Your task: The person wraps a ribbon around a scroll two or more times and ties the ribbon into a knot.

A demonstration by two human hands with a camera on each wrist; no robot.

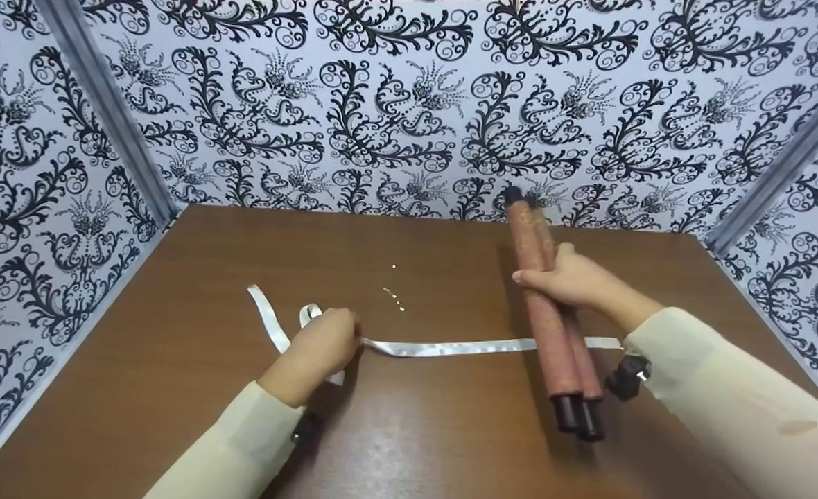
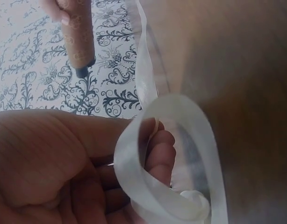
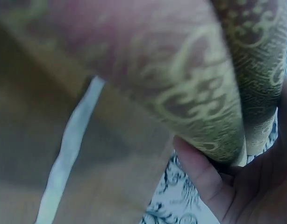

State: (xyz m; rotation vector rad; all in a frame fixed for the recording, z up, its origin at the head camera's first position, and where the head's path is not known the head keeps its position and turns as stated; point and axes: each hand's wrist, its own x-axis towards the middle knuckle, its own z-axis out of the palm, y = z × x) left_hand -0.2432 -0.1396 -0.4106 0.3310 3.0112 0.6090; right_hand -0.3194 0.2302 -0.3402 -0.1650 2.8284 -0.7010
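Covering both arms: a cream left sleeve (image 1: 239, 443) and a cream right sleeve (image 1: 735, 402), the right one with a small brownish patch on its forearm.
At the cuffs: a black device (image 1: 629, 378) by the right wrist, and a second black device (image 1: 301, 430), mostly hidden, by the left.
Left hand (image 1: 322, 346): low over the left half of the surface (image 1: 437, 430), its fingers clamped on the ribbon (image 1: 450, 349); the left wrist view shows thumb and forefinger pinching it.
White ribbon: a loop stands beside the left hand, a loose end trails off to the hand's far left, and a long length runs rightward along the surface.
Paired rolls (image 1: 546, 322): reddish-brown with gold patterning and dark ends, side by side over the right half of the surface, slanting with the far end raised. They cross above the ribbon, which emerges on their right near the right cuff. Whether their near ends touch the surface cannot be told.
Right hand (image 1: 572, 277): fingers clamped on the rolls around their middle, thumb across the front.
White specks (image 1: 401, 309): a short scattered line beyond the ribbon, mid-surface.
Grey posts (image 1: 114, 111): one at each back corner.
Back wall (image 1: 395, 138): white with black curling scrollwork.
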